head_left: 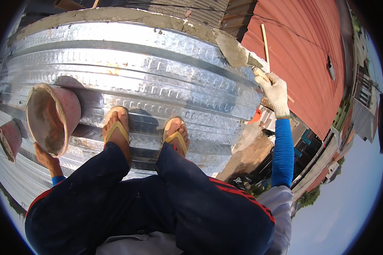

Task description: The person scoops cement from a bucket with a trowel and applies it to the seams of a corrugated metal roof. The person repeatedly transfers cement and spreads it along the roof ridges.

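Observation:
My bare left hand (48,160) grips the near edge of a reddish, mortar-crusted bucket (74,108). The bucket tilts with its mouth toward the left, and wet grey mortar coats its inside. At the right, my right hand (275,92) wears a white knit glove and is closed around a pale wooden piece (260,73), perhaps a tool handle; the fingers hide much of it. That hand is beside the end of a mortar strip (232,50) along the far edge of the ribbed metal sheets (157,63).
My sandalled feet (116,123) stand on the sheets. A second bucket (10,138) sits at the far left. Past the sheets' right edge lies a drop to lower ground (251,157). A red roof (298,55) with a wooden strip (265,42) lies beyond.

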The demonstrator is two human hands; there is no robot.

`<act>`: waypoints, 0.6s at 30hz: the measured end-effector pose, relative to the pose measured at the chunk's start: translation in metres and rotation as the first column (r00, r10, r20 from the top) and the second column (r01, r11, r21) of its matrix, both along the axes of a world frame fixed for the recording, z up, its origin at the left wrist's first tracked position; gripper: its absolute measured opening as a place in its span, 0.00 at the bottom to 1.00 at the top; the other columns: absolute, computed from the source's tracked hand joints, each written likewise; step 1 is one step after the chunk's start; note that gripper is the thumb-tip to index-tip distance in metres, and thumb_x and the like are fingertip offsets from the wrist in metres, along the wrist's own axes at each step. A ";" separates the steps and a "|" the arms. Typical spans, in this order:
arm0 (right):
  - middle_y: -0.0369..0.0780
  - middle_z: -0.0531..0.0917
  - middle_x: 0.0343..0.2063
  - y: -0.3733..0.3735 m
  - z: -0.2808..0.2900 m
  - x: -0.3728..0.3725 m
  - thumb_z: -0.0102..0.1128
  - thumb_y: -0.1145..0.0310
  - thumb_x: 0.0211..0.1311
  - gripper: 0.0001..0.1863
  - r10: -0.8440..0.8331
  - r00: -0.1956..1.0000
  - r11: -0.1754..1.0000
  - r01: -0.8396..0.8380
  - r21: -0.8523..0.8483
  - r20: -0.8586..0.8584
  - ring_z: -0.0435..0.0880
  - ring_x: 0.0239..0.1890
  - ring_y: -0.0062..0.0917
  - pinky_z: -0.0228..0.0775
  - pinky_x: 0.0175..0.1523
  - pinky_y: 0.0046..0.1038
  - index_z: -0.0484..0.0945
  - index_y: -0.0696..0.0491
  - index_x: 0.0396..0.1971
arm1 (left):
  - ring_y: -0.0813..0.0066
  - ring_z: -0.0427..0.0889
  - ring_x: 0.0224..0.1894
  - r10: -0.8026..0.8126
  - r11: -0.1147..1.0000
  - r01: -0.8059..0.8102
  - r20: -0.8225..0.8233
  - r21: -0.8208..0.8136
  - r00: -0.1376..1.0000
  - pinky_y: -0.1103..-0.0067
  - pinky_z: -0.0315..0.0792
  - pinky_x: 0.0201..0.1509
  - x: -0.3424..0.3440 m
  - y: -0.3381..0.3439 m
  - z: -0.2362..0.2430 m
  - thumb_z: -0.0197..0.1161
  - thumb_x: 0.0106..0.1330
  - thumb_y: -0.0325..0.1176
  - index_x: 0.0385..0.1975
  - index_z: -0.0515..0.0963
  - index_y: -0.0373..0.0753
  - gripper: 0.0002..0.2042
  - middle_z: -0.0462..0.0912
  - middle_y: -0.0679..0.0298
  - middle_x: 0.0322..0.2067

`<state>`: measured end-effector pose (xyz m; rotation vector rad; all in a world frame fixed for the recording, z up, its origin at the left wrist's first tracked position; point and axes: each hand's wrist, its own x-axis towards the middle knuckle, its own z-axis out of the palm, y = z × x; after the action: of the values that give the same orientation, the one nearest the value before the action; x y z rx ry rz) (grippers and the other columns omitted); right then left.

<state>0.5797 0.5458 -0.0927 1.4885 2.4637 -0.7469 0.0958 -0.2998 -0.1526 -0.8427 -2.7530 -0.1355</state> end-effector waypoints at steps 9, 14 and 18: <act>0.41 0.79 0.20 -0.002 0.004 -0.009 0.79 0.49 0.58 0.26 -0.026 0.990 0.999 0.022 -0.032 -0.139 0.75 0.22 0.24 0.72 0.33 0.31 0.88 0.59 0.37 | 0.51 0.81 0.61 0.306 0.702 -0.583 0.566 0.409 0.765 0.65 0.72 0.67 0.009 0.038 0.013 0.44 0.86 0.45 0.64 0.73 0.20 0.28 0.80 0.39 0.62; 0.44 0.81 0.21 -0.007 -0.017 -0.032 0.80 0.46 0.56 0.27 0.181 0.972 0.983 -0.172 0.067 -0.151 0.75 0.22 0.26 0.72 0.33 0.31 0.89 0.57 0.40 | 0.50 0.81 0.61 0.072 0.990 -0.075 0.036 0.120 0.997 0.65 0.72 0.68 0.005 0.027 0.005 0.45 0.85 0.47 0.64 0.73 0.20 0.29 0.80 0.39 0.62; 0.43 0.83 0.21 -0.011 -0.017 -0.029 0.79 0.45 0.57 0.28 0.074 0.996 0.994 -0.071 0.079 -0.043 0.79 0.23 0.29 0.74 0.34 0.31 0.89 0.56 0.43 | 0.44 0.80 0.63 0.223 0.903 -0.318 0.317 0.290 0.922 0.64 0.71 0.70 0.007 0.016 -0.001 0.44 0.86 0.41 0.68 0.69 0.22 0.25 0.77 0.37 0.64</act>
<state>0.5502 0.5344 -0.1095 1.4138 2.5935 -0.6879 0.1028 -0.2834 -0.1532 -0.3619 -2.9418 -0.6969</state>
